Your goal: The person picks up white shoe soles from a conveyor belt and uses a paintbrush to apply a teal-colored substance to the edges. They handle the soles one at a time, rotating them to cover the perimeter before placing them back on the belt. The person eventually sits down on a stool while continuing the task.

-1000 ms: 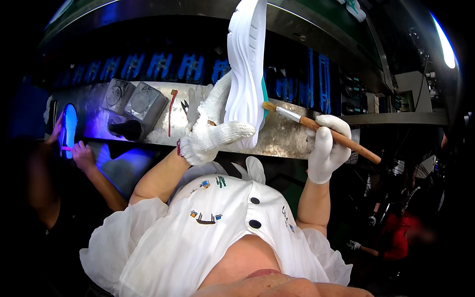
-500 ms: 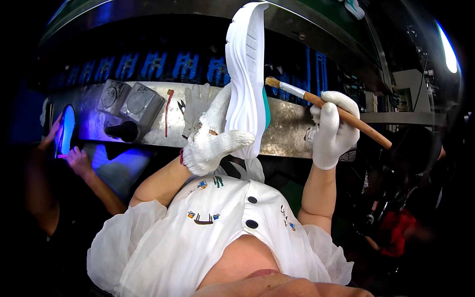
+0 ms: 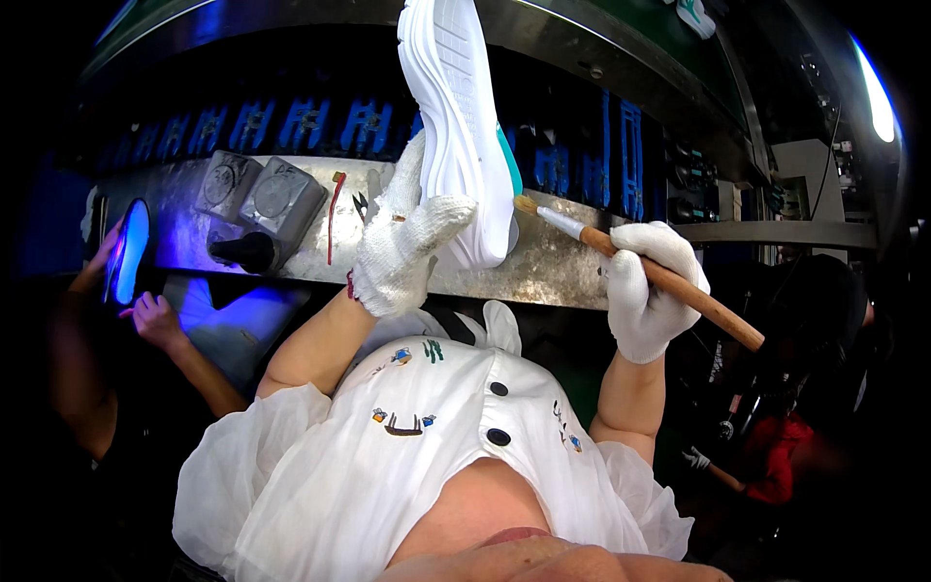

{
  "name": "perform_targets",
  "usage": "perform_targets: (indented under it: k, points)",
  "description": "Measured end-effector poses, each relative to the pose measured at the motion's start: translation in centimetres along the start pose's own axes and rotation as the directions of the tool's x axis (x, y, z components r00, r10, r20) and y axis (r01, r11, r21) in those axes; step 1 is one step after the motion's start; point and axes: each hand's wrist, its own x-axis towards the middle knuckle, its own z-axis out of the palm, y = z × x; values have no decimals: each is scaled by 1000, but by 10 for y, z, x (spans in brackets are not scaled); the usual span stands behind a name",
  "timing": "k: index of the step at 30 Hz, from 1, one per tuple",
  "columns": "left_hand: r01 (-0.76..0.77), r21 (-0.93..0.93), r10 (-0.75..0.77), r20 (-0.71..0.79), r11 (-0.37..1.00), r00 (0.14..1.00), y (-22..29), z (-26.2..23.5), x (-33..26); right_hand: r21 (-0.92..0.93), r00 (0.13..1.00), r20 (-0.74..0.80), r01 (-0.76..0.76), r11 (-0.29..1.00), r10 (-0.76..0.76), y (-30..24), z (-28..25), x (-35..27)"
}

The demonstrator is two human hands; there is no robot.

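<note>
Head view, looking down over a person in a white frilled blouse at a metal workbench (image 3: 553, 267).

The left hand (image 3: 402, 257), in a white knitted work glove, holds a white moulded shoe sole with a teal edge (image 3: 456, 116) upright, its toe end rising above the fingers. The gloved fingers are closed on the sole's lower end, thumb pressed across the ribbed side facing the camera, the other fingers behind it. Held this way, the sole appears to turn its edge toward the brush.

The right hand (image 3: 650, 291), also in a white glove, is wrapped tightly round a wooden-handled brush with a metal ferrule (image 3: 640, 267). The handle runs out past the fingers toward the lower right; the bristle tip points up and left, just beside the sole's teal edge. Whether it touches cannot be told.

Beyond the left fingers, on the bench, stand two grey square lidded containers (image 3: 257, 194), with a dark nozzle-shaped object (image 3: 242, 252) and a thin red-handled tool (image 3: 333, 218) near them.

At far left, another person's hands (image 3: 155, 315) hold a flat piece glowing blue (image 3: 129, 252) under violet light.
</note>
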Motion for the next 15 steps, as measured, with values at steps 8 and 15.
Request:
perform_targets:
  k: [8, 15]
  points:
    - [44, -81, -48, -53, 996, 997, 2, -2, -6, 276, 989, -141, 1, 961, 39, -3, -6, -6]
    - [117, -34, -112, 119, 993, 986, -3, -1, -17, 247, 992, -122, -7, 969, 38, 1, 5, 1]
